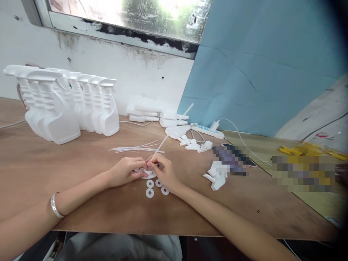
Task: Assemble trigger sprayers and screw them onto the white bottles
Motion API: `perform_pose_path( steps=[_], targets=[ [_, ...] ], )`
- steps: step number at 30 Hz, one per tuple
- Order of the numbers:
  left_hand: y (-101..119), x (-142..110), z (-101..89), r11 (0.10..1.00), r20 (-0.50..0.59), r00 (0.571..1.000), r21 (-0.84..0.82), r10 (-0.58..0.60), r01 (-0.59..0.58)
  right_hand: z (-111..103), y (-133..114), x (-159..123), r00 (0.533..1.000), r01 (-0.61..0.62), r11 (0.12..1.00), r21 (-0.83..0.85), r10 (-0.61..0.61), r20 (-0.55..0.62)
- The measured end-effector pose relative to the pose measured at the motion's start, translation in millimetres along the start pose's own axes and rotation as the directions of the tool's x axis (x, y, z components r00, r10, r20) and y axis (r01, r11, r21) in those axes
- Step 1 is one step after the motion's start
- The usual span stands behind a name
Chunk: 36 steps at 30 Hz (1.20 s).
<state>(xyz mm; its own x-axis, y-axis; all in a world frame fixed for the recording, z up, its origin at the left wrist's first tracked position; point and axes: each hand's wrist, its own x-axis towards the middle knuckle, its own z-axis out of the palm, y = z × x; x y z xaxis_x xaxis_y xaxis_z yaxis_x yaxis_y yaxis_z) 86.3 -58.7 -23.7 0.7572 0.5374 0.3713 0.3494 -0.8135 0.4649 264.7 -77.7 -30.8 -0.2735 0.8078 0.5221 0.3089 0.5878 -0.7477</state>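
Tube slanting up from white part on worktop — right hand's fingers pinched on lower end, left hand's fingers closed on part. Topped bottles standing at left look finished; loose tubes, washers, white trigger pieces, lying bottles — seemingly unassembled.

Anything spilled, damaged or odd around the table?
The window frame looks worn: ragged black patches across its white surface, dark stains on the wall below. On the table, nothing looks spilled; the thin tubes just lie crossed.

1 head-worn camera looks forward-down over the table.
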Motion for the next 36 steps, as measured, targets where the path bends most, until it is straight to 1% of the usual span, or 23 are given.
perform_pose_path(
  steps=[4, 6, 8, 11, 14, 15, 16, 20, 22, 25, 27, 29, 31, 33, 34, 36],
  targets=[
    [0.7, -0.7, -1.1, 1.000, 0.025, 1.000, 0.020, -0.011, 0.011, 0.9, 1.5, -5.2, 0.998, -0.043, 0.996, 0.081, 0.040, 0.040],
    [1.3, -1.1, -2.0, 0.999, 0.037, 0.999, 0.031, -0.010, 0.009, 1.4, 2.9, -7.2, 0.999, -0.039, 0.992, 0.121, 0.036, 0.021],
    [2.2, -1.3, -2.8, 0.999, 0.045, 0.999, 0.051, -0.011, 0.009, 1.3, 6.2, -6.5, 0.999, -0.020, 0.989, 0.145, 0.024, -0.028],
    [4.1, -1.5, -3.6, 0.997, 0.046, 0.999, 0.079, -0.019, 0.016, -1.5, 17.9, 1.9, 0.991, -0.049, 0.993, 0.105, 0.061, -0.121],
    [6.0, -1.7, -4.1, 0.995, 0.047, 0.999, 0.093, -0.025, 0.021, -10.0, 39.6, 18.5, 0.964, -0.172, 0.985, -0.025, 0.163, -0.209],
    [6.5, -1.8, -4.2, 0.995, 0.049, 0.998, 0.095, -0.028, 0.023, -14.1, 48.5, 24.9, 0.946, -0.237, 0.968, -0.081, 0.211, -0.245],
    [6.9, -1.9, -4.3, 0.995, 0.050, 0.998, 0.095, -0.029, 0.024, -18.5, 57.9, 31.3, 0.911, -0.330, 0.932, -0.151, 0.272, -0.308],
    [7.2, -1.7, -4.2, 0.995, 0.047, 0.998, 0.092, -0.030, 0.025, -34.0, 91.1, 53.8, 0.805, -0.477, 0.856, -0.198, 0.334, -0.491],
    [6.9, -1.3, -3.8, 0.996, 0.045, 0.998, 0.088, -0.034, 0.030, -37.0, 101.2, 62.7, 0.752, -0.531, 0.827, -0.184, 0.359, -0.554],
    [6.4, -0.8, -3.3, 0.996, 0.041, 0.998, 0.080, -0.037, 0.034, -34.7, 107.4, 73.9, 0.678, -0.589, 0.794, -0.147, 0.387, -0.625],
    [6.5, -0.7, -3.1, 0.996, 0.042, 0.999, 0.079, -0.035, 0.032, -30.8, 108.7, 80.2, 0.642, -0.609, 0.782, -0.129, 0.391, -0.659],
    [7.0, -0.7, -3.3, 0.996, 0.045, 0.998, 0.087, -0.037, 0.033, -27.0, 110.4, 85.9, 0.618, -0.622, 0.774, -0.119, 0.392, -0.681],
    [7.6, -0.8, -3.8, 0.995, 0.048, 0.998, 0.094, -0.040, 0.035, -24.3, 113.8, 91.5, 0.604, -0.630, 0.768, -0.113, 0.393, -0.694],
    [7.9, -0.9, -4.2, 0.995, 0.049, 0.998, 0.092, -0.035, 0.030, -23.0, 118.7, 97.0, 0.606, -0.629, 0.768, -0.117, 0.390, -0.693],
    [7.9, -1.0, -4.4, 0.996, 0.049, 0.998, 0.089, -0.028, 0.024, -22.8, 121.4, 99.6, 0.616, -0.623, 0.772, -0.126, 0.385, -0.687],
    [7.4, -1.4, -4.4, 0.996, 0.049, 0.999, 0.084, -0.016, 0.012, -23.0, 126.5, 104.7, 0.660, -0.594, 0.788, -0.160, 0.364, -0.658]
  ],
)
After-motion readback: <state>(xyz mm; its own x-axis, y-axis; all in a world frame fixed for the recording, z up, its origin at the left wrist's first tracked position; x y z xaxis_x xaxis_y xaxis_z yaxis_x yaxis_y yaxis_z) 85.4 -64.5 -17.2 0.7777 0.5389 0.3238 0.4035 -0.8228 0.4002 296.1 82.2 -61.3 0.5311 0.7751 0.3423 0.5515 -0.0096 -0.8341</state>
